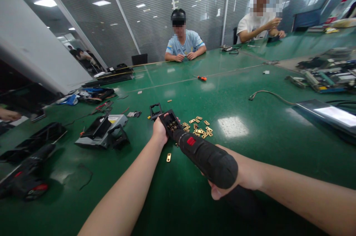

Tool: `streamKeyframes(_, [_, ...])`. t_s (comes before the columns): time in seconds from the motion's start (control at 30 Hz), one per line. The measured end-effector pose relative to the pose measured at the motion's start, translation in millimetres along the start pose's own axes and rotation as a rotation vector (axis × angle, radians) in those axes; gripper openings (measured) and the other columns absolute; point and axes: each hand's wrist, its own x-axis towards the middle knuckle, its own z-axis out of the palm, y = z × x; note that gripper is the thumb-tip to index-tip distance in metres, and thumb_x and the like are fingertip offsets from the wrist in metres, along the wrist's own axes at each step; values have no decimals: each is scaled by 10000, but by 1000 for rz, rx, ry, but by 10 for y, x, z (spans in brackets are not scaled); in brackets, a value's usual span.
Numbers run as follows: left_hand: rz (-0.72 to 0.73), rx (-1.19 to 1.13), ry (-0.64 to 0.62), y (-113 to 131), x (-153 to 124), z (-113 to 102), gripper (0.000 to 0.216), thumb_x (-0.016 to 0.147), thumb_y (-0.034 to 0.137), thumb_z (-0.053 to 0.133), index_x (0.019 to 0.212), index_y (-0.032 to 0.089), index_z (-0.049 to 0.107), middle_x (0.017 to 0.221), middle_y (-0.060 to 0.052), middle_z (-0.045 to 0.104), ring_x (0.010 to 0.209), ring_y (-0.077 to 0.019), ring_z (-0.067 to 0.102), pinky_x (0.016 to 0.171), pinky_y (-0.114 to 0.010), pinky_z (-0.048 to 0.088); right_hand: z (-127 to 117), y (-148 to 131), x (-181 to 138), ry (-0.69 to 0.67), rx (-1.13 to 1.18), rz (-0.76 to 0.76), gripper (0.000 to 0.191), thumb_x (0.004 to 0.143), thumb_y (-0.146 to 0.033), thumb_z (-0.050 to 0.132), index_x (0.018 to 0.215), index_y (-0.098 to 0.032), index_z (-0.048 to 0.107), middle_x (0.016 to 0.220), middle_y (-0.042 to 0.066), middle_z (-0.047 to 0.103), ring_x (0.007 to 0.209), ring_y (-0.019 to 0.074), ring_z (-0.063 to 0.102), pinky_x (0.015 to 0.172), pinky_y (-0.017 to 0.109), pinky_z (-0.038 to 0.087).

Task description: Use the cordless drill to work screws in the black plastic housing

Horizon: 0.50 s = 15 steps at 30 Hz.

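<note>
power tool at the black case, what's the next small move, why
Perhaps ease the power tool back to check its tip: its nose overlaps the black case in this view, hiding the tip, while the left hand holds the case and the right hand grips the tool.

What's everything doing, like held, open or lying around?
black box: held, open side facing the camera, small metal pieces inside
power drill: held, front end at black box
left hand: holding black box
right hand: gripping power drill
gold plates: loose, some overlapping
orange screwdriver: lying on table
second drill: not held
</note>
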Motion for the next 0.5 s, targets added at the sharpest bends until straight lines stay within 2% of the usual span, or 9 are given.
streamKeyframes(0.5, [10, -14, 11, -1, 0, 22, 367, 844, 276, 556, 1156, 120, 671, 721, -95, 751, 654, -285, 749, 670, -422, 611, 10, -23, -22, -15, -23, -17, 329, 540, -70, 963, 743, -130, 711, 651, 2, 757, 570, 140, 699, 561, 216, 555])
